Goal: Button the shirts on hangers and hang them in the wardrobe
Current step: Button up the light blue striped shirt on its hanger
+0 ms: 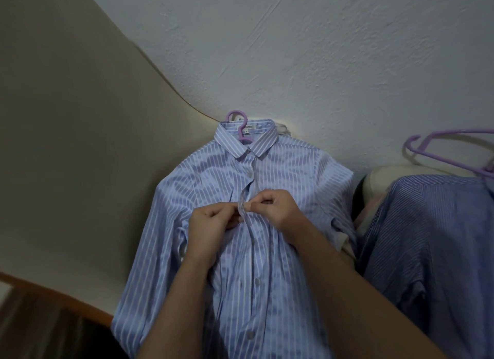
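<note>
Where the front edges meet at centre frame, left hand (211,225) and right hand (276,207) each pinch the placket of the light striped shirt (294,171). Its purple hanger (235,112) shows at 12 o'clock; darker shirt (433,238) at 3 o'clock.

The pale blue striped shirt (283,169) is smooth woven cloth with a faint sheen, its buttons (250,174) dull plastic. The lilac hanger (234,116) is glossy plastic. The white wall (334,51) is rough, matt plaster. The darker shirt (433,238) is fine-striped matt cloth
</note>
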